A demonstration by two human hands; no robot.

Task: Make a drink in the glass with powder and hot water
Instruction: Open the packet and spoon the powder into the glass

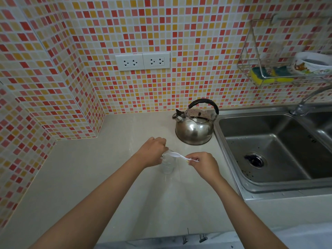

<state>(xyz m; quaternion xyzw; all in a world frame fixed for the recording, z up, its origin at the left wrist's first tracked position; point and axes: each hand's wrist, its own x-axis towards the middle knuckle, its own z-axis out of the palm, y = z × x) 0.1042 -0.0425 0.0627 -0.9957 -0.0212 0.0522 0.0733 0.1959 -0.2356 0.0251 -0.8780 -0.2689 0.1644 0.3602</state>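
A clear glass (168,165) stands on the pale counter (89,177), close in front of me. My left hand (152,151) is closed around its rim and upper side. A white plastic spoon (177,156) lies across the mouth of the glass, bowl end over the rim. My right hand (203,163) pinches the spoon's handle just right of the glass. The glass looks clear inside; I cannot tell whether powder is in it. A steel kettle (194,126) with a black handle stands behind the glass, apart from both hands.
A steel sink (269,146) with a drain fills the right side, its rim close to my right hand. A tap (305,101) stands behind it. A wire rack (280,74) with sponges hangs on the tiled wall. Two wall sockets (142,62) sit above the counter.
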